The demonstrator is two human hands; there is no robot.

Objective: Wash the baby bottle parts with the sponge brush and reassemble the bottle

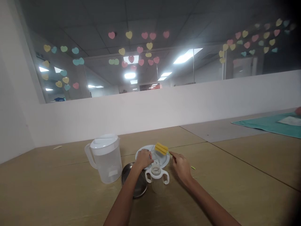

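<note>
1 pale patch [113,173] on pitcher [105,161], illegible; R hand [182,166] w/ sponge brush [161,149].

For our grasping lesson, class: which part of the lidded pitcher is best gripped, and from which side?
Grip the handle, probably coming from the left with the left hand. The pitcher stands upright with its handle projecting leftward, leaving a gap for fingers. The metal dish sits close on the right, so that approach looks more awkward.
</note>
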